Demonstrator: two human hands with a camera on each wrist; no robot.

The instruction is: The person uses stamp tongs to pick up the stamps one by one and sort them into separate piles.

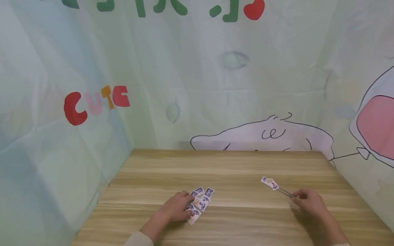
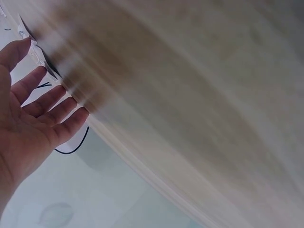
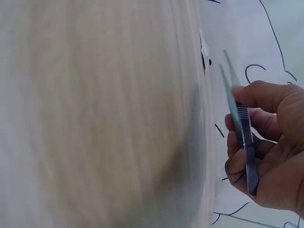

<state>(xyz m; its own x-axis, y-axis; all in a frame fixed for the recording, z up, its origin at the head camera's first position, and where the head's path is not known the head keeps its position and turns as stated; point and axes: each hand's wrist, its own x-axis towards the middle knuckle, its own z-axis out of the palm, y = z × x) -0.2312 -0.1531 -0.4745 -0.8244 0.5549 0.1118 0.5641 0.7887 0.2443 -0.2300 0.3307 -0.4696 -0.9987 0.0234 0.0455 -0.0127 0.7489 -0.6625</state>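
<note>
My left hand [image 1: 176, 206] rests its fingertips on a loose cluster of small printed cards [image 1: 204, 202] on the table. In the left wrist view its fingers [image 2: 45, 102] are spread and fairly straight, at the edge of lifted cards [image 2: 47, 66]. Tweezers [image 3: 248, 147] are held in my right hand [image 1: 311, 202], between thumb and fingers. Their two tips stand apart in the right wrist view. Seen from the head, the tweezers reach to the near end of a few overlapping small cards [image 1: 269, 183] lying to the right. Part of the left cluster is hidden under the fingers.
The wood-grain table [image 1: 234, 229] spreads under both hands, its far edge against a printed cloth backdrop [image 1: 197, 85]. The cloth also hangs along the left and right sides, with coloured letters and line drawings on it.
</note>
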